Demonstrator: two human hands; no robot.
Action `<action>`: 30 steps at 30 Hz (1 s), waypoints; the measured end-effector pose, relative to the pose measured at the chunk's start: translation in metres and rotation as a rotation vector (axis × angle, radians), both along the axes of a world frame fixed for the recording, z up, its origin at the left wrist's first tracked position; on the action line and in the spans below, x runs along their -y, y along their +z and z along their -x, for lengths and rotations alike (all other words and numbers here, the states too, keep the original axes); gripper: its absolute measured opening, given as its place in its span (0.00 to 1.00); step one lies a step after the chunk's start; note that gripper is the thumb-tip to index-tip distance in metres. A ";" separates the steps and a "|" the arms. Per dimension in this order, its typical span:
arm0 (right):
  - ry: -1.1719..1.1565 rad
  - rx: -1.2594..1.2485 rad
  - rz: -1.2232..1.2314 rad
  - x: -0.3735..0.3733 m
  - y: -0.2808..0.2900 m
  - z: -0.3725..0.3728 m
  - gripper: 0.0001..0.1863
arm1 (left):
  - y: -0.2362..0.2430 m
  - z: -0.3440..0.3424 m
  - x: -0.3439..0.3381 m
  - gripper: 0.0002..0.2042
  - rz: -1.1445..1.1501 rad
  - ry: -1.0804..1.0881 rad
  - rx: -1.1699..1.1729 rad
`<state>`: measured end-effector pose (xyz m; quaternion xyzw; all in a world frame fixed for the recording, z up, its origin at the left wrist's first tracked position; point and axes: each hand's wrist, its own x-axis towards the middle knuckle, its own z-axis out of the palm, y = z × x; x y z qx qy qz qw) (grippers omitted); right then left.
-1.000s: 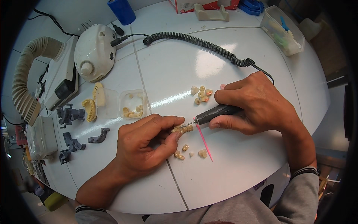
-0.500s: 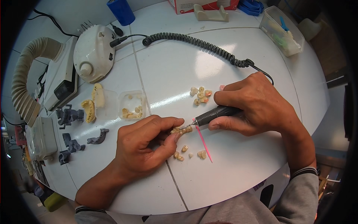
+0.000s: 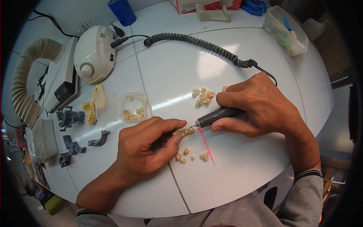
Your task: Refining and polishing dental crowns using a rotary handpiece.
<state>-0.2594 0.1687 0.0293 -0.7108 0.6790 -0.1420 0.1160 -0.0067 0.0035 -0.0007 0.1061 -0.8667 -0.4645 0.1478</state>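
Between thumb and fingers, my left hand pinches a row of joined, tooth-coloured crowns, a dental bridge. My right hand is closed around a black rotary handpiece. Its metal bur tip meets the upper side of the bridge; whether it spins I cannot tell. Just below the fingers lie several loose crowns. Another cluster of crowns, some with pink parts, sits beyond the handpiece. A thin pink stick lies under the handpiece tip, pointing toward me.
A coiled black cord runs to a white control unit. Left of my hands are an open clear box with crowns, yellow dental casts and grey model pieces. A ribbed hose and a clear tub stand farther out.
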 end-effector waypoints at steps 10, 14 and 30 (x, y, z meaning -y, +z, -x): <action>0.003 -0.004 -0.007 0.001 -0.001 0.001 0.30 | 0.000 0.000 -0.001 0.14 0.003 0.002 -0.004; 0.004 0.002 0.008 0.001 -0.001 0.000 0.30 | 0.002 0.000 0.000 0.14 0.021 -0.007 0.007; 0.013 -0.003 -0.008 0.000 0.000 0.001 0.29 | 0.001 0.003 0.002 0.14 0.058 -0.057 -0.034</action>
